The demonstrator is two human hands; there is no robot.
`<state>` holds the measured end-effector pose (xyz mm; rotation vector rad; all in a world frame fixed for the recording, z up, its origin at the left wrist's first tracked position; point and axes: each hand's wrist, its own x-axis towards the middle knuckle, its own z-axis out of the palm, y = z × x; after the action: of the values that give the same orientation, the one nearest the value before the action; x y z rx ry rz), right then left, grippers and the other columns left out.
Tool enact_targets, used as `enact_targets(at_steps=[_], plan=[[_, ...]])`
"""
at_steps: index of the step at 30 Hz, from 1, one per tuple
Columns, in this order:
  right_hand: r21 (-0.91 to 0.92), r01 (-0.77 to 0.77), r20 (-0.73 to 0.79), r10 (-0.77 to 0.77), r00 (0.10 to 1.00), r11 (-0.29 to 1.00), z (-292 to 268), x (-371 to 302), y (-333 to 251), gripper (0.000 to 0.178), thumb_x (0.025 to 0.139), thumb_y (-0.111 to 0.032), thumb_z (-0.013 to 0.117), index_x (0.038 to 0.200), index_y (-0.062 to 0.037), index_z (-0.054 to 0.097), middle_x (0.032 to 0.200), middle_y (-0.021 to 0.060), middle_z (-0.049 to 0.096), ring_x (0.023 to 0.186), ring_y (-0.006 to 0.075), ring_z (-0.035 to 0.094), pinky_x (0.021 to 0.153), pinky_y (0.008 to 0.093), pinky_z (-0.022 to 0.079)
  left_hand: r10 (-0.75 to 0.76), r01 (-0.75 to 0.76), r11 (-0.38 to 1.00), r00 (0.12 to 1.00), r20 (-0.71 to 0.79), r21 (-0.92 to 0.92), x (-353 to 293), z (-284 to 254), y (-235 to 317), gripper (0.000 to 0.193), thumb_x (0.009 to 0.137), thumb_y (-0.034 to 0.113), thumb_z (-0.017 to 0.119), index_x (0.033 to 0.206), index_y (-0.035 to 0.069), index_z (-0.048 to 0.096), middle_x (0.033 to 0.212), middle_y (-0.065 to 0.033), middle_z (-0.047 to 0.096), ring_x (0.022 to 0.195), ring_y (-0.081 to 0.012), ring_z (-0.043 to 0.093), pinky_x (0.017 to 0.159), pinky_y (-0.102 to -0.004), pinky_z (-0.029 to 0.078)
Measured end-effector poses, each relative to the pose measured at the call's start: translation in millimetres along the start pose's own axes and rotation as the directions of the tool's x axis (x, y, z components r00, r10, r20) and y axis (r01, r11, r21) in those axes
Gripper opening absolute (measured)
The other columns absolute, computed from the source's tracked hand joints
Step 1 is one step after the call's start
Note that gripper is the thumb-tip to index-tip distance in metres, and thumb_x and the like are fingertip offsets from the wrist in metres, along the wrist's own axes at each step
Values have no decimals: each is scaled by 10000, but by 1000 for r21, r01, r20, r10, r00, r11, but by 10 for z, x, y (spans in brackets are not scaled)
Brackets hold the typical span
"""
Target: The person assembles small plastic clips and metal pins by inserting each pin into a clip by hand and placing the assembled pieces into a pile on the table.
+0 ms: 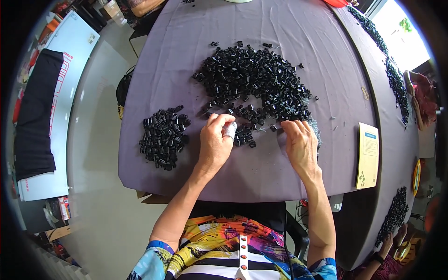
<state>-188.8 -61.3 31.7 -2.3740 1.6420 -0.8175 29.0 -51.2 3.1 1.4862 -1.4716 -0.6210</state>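
Small black plastic pieces lie in a large heap [252, 70] on the cloth-covered table in front of me. A smaller heap [163, 137] of them sits to the left, beside my left hand [215, 142]. That hand's fingers are pinched together, and one finger wears a silvery wrap [229, 130]; what the fingertips hold is hidden. My right hand [301, 143] is closed in a pinch at the large heap's near edge, its grip too small to make out. Between the hands lie several loose black pieces [244, 136]. Thin grey-blue scraps [314, 125] show by the right hand.
A yellow booklet [368, 156] and a tan rubber band [365, 93] lie at the right. On the adjoining table are more black piles [395, 212], with another person's hand [386, 244] at one. Left of the table stands a white chest [79, 60] with black cloth [37, 112].
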Motion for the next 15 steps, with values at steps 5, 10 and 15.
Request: enact_targets(at_steps=[5, 10, 15], plan=[[-108, 38, 14, -37, 999, 993, -46, 36, -48, 127, 793, 27, 549, 889, -39, 599, 834, 114, 601, 813, 306, 560, 707, 413, 456, -8, 8, 1000, 1000, 5, 26, 138, -36, 69, 146, 797, -28, 640, 926, 40, 642, 852, -107, 627, 697, -249, 636, 614, -340, 508], [187, -74, -21, 79, 997, 980, -64, -13, -95, 86, 863, 3, 541, 917, -23, 602, 783, 87, 582, 730, 205, 551, 664, 316, 449, 16, 3, 986, 993, 113, -165, 19, 45, 349, 133, 852, -20, 612, 963, 24, 670, 879, 7, 626, 717, -56, 568, 587, -222, 458], [676, -336, 181, 294, 939, 656, -123, -46, -245, 95, 927, -23, 542, 964, -1, 626, 788, -1, 582, 742, 62, 509, 679, 216, 430, -224, 441, 721, 878, 422, -535, -101, 356, 584, 240, 872, -39, 526, 1065, 27, 651, 819, -13, 653, 553, -37, 536, 455, -193, 442]])
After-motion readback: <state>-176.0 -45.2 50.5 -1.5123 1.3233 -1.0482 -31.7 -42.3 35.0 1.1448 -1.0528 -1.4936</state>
